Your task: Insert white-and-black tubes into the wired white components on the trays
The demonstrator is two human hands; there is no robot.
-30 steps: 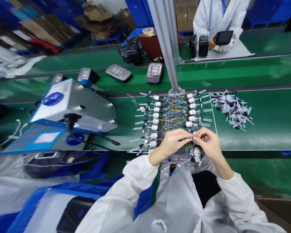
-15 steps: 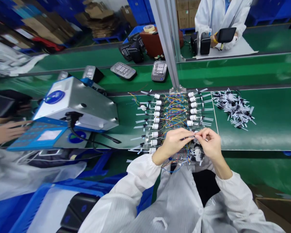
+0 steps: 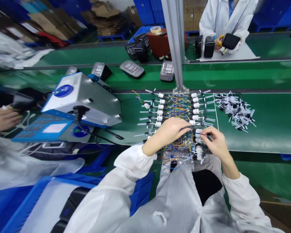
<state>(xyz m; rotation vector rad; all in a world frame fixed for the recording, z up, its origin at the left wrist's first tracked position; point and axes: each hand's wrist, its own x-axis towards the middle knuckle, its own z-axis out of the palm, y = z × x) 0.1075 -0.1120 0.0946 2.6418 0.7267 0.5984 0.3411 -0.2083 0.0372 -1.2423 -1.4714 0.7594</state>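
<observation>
Thumb and forefinger of the left hand (image 3: 173, 129) come nearly together beside the right-hand row of white cylinders (image 3: 196, 111); whether they pinch anything, I cannot tell. The right hand (image 3: 215, 142) has its thumb and forefinger bent close at the outer end of one cylinder in that row, the fingers curled; any small piece between the tips is too small to make out. The row runs away from the person at the near edge of the green table (image 3: 269, 129), its closest cylinders above the lap.

Colored wires (image 3: 178, 106) tangle between this row and a matching left row (image 3: 161, 107), with thin clear tubes sticking outward. The left hand and wrist lie across the left row, hiding some of its nearer cylinders.

To the right is a loose pile of short tubes with black ends (image 3: 235, 111). Straight behind the rows, a metal post (image 3: 174, 42) stands upright, blocking part of the view beyond. On the left, a metal box (image 3: 97, 100) with a black plug crowds that side, its cable trailing toward the rows. Two display units (image 3: 132, 69) lie past the table's far edge. Farther left is a co-worker's blurred hand (image 3: 5, 119); across the way, another person in a white coat (image 3: 213, 19) holds a black device (image 3: 231, 41).
</observation>
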